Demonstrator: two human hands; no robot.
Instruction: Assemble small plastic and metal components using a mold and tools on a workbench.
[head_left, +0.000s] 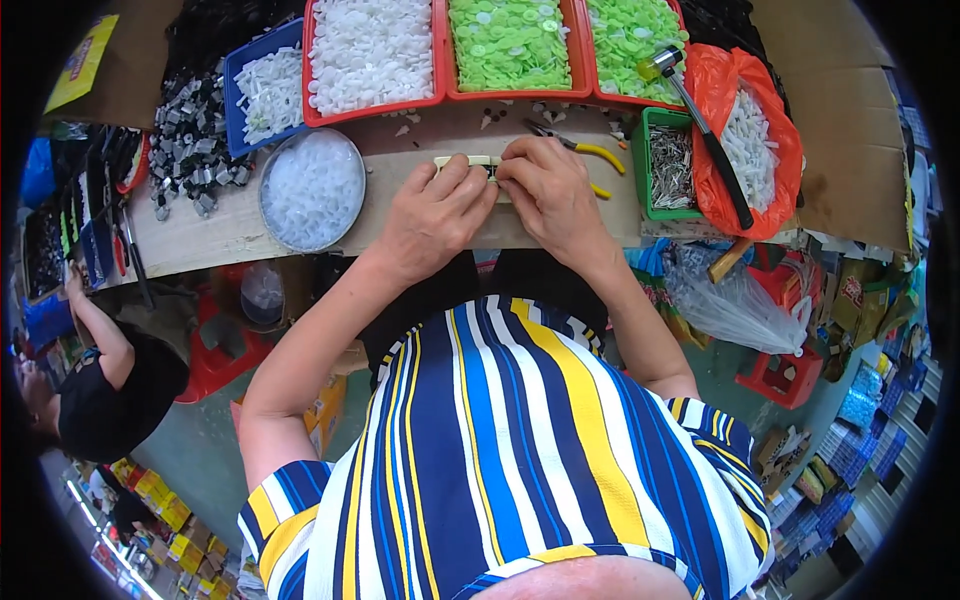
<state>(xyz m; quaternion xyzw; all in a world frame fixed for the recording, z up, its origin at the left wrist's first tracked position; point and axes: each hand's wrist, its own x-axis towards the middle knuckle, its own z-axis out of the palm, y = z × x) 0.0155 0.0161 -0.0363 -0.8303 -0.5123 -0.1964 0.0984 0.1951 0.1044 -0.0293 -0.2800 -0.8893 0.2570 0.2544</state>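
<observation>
My left hand [438,212] and my right hand [545,190] meet at the middle of a wooden workbench [210,232]. Both pinch a small pale strip-shaped part [466,160] lying flat on the wood; most of it is hidden under my fingers. Just beyond my right hand lie yellow-handled pliers [590,150]. What sits between my fingertips is too small to tell.
Red trays of white discs [370,50] and green discs [510,40] line the far edge. A round dish of white pieces [312,188], a blue tray [262,92], loose metal clips [190,140], a green bin of pins [672,165], a hammer [700,120] and an orange bag [770,150] surround them. Another person [100,380] sits at left.
</observation>
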